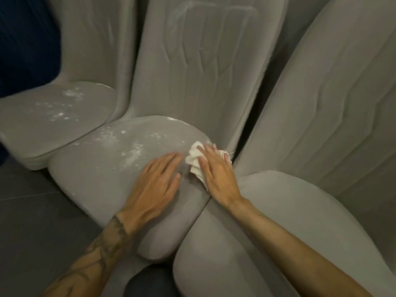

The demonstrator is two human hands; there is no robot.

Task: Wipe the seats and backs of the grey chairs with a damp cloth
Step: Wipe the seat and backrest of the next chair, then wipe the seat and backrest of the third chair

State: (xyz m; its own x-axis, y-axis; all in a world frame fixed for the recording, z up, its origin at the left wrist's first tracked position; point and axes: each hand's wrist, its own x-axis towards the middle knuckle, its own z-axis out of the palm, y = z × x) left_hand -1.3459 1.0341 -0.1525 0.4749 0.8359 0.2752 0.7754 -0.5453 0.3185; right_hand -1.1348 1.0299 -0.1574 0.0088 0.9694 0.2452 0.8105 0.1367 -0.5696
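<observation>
Three grey chairs stand side by side. The middle chair's seat (pixel 102 168) carries white dusty specks, and its back (pixel 199 67) shows faint white smears near the top. My right hand (pixel 216 172) presses a crumpled white cloth (pixel 194 159) flat onto the right rear part of that seat, fingers spread over it. My left hand (pixel 156 181) lies flat and open on the same seat, just left of the cloth. The left chair's seat (pixel 53 116) is also speckled white. The right chair's seat (pixel 278 221) looks plain grey under my right forearm.
Dark grey floor tiles (pixel 27 211) lie at the lower left. A dark blue surface (pixel 25 43) fills the upper left behind the left chair. My knee in dark cloth (pixel 150 281) shows at the bottom between the seats. The right chair's back (pixel 332 103) leans close to the middle one.
</observation>
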